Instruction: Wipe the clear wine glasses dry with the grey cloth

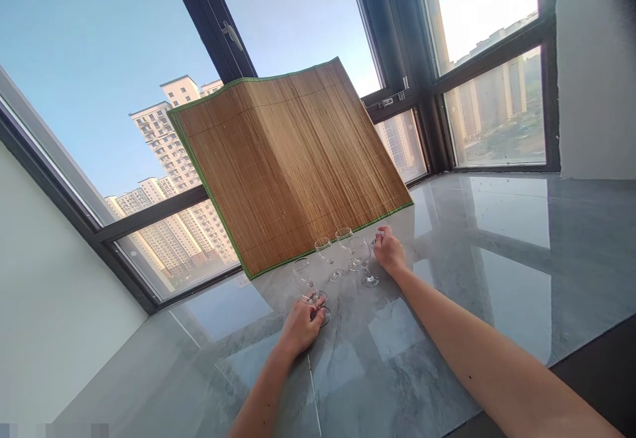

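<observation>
Several clear stemmed wine glasses stand close together on the glossy grey marbled surface. My left hand (301, 325) is closed around the low part of a wine glass (325, 317), whose foot shows by the thumb. Just beyond it rises another wine glass (301, 271). A wine glass (370, 279) in the group's right part stands beside my right hand (389, 251). The right fingers are curled, with a small glassy glint at their tips; what they hold is mostly hidden. Farther back are a wine glass (336, 274) and one more wine glass (344, 234).
Behind the glasses a bamboo mat (293, 166) with green edging leans upright against the dark window frame (392, 47). The surface (511, 272) reflects the windows strongly. A white wall (59, 279) is on the left, another wall (596, 93) on the right. Tall buildings show outside.
</observation>
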### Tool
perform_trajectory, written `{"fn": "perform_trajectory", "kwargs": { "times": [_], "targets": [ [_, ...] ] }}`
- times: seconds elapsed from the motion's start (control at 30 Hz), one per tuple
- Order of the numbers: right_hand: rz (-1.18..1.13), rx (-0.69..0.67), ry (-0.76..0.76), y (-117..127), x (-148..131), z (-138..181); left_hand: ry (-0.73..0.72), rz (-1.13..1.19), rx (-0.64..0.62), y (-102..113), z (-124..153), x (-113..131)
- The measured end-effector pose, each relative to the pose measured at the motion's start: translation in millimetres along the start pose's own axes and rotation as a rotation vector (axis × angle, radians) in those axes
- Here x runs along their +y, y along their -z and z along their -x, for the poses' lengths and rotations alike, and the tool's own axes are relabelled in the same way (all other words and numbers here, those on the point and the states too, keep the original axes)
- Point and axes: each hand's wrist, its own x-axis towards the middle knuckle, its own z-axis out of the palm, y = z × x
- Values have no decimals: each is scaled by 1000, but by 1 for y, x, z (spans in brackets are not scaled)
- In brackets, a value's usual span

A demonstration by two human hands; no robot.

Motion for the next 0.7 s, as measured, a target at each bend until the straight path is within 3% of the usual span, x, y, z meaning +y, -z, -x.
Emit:
{"fn": "perform_trajectory", "kwargs": {
  "times": [0.43,0.7],
  "targets": [
    [19,-5,-9,0,0,0,140,22,106,18,7,-71],
    [26,5,-2,-1,1,0,276,32,191,40,25,-123]
  ]
}}
